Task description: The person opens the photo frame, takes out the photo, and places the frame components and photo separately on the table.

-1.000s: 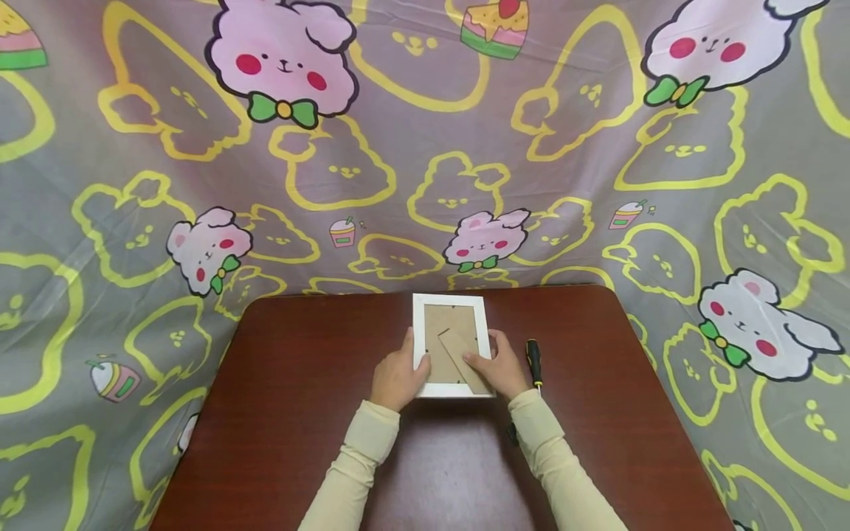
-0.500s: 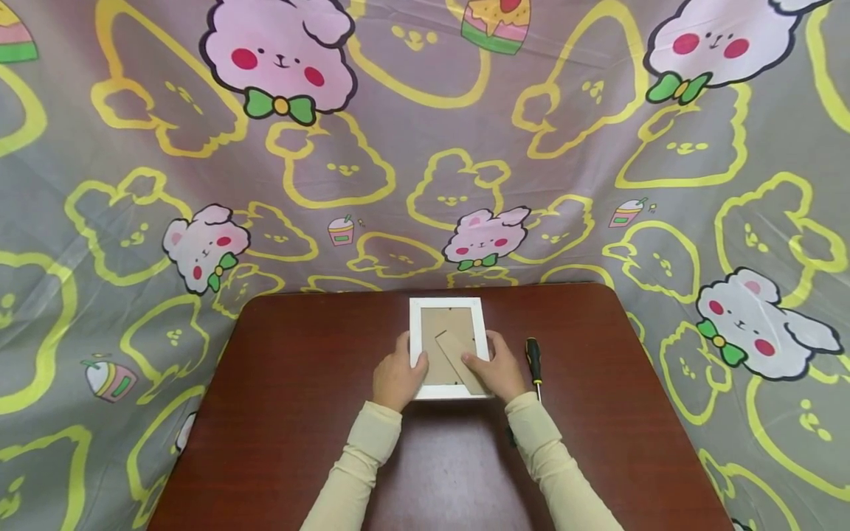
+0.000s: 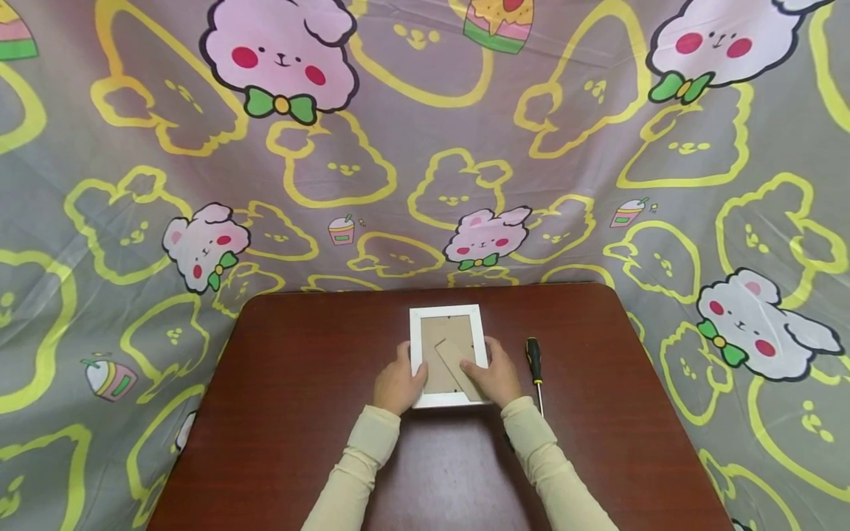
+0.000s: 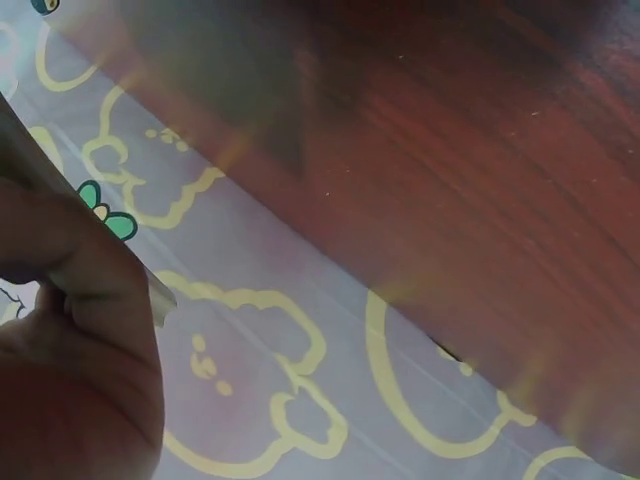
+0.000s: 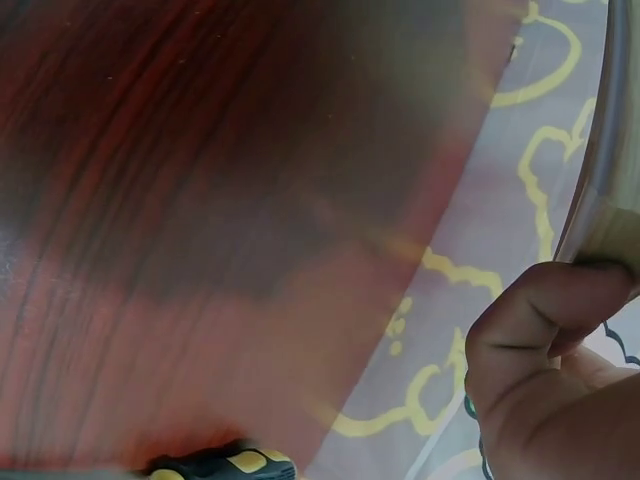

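Observation:
Between both hands is a white picture frame (image 3: 416, 332), its brown backing board (image 3: 434, 369) facing the head camera. A slanted stand flap (image 3: 453, 361) lies on the board. My left hand (image 3: 396, 381) grips the frame's left side, thumb over the front border. On the opposite side my right hand (image 3: 498, 375) holds the frame, its thumb on the stand flap. Both wrist views catch only an edge of the frame, in the left wrist view beside the left hand (image 4: 80, 340) and in the right wrist view above the right hand (image 5: 550, 370).
A black and yellow screwdriver (image 3: 535, 361) lies on the reddish-brown table (image 3: 299, 428), right of the right hand. Part of a dark object shows beside the right sleeve (image 3: 531, 428). A patterned cloth (image 3: 398, 177) hangs around the table's back and sides.
The picture frame and both hands have come slightly lower in the head view, toward the person. The grip on the frame stays the same. More of the screwdriver's shaft shows.

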The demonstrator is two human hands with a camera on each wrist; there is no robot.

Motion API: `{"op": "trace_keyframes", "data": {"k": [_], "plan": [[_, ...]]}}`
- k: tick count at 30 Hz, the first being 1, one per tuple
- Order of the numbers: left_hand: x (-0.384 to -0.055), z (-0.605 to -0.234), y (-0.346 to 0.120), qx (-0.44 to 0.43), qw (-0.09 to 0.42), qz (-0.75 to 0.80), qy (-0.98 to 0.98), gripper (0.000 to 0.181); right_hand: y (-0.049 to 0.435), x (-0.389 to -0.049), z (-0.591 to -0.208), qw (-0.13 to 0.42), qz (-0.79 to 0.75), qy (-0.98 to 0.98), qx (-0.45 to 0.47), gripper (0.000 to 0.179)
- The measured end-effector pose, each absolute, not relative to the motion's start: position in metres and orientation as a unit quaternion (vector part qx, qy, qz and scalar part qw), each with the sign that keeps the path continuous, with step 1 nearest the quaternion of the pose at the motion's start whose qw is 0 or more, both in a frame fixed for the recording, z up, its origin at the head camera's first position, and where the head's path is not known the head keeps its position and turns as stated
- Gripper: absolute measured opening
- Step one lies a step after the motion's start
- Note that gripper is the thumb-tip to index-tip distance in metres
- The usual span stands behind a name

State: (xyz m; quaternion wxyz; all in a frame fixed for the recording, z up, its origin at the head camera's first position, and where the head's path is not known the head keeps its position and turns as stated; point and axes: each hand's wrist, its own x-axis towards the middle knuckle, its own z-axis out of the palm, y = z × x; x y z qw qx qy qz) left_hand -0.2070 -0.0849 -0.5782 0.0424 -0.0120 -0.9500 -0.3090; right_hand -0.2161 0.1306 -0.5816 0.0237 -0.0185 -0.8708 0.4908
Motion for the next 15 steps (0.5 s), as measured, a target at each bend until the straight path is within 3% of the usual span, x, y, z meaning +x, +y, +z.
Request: {"op": "trace_keyframes", "data": {"k": [15], "plan": [[-0.212,-0.61,-0.092,-0.029,-0.005,-0.301,-0.953,0.058,0.126,-0.216,-0.61,-0.021,0.449,-0.893,-0.026,0.075]]}}
